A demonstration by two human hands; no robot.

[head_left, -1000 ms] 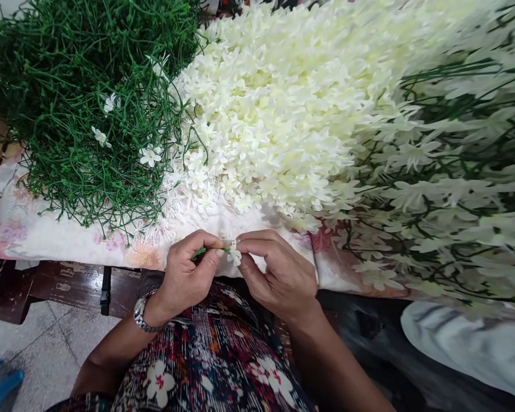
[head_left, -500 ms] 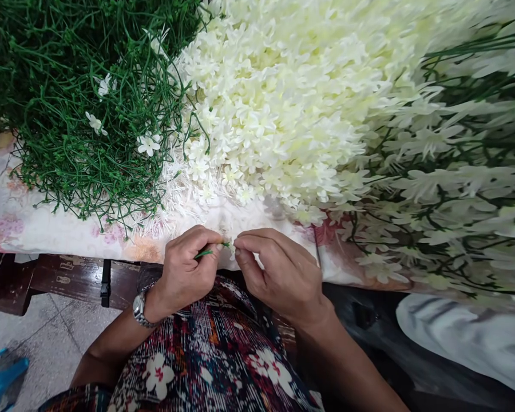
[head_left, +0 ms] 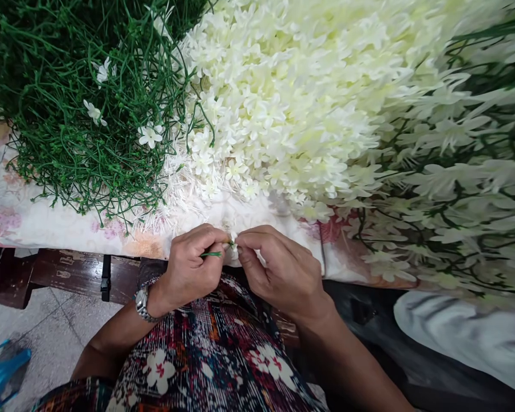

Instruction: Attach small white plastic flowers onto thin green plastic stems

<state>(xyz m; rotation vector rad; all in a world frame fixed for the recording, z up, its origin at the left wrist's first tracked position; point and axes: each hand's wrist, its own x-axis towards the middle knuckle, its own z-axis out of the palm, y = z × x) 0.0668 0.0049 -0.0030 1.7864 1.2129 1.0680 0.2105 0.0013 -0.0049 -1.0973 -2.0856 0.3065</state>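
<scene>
My left hand (head_left: 197, 257) is closed in a pinch around a green plastic stem (head_left: 211, 253), whose tip pokes out past the thumb and forefinger. Facing it, my right hand (head_left: 278, 269) pinches thumb and forefinger around a small white piece (head_left: 234, 235) at the tip of the stem. The fingertips of both hands almost meet, and they hide most of the piece. Beyond the hands lies a heap of white artificial petals (head_left: 274, 114). Left of that is a tangled pile of green plastic stems (head_left: 90, 126), with a few white flowers on it.
Thin white stamens (head_left: 175, 189) lie between the two piles on a floral tablecloth (head_left: 68, 226). Finished-looking white flowers on green stems (head_left: 446, 189) spread over the right side. A blue plastic object (head_left: 4, 369) is on the floor at lower left.
The fingertips of my two hands have drawn closer together at the stem's tip. The white piece now shows there. The view has shifted slightly.
</scene>
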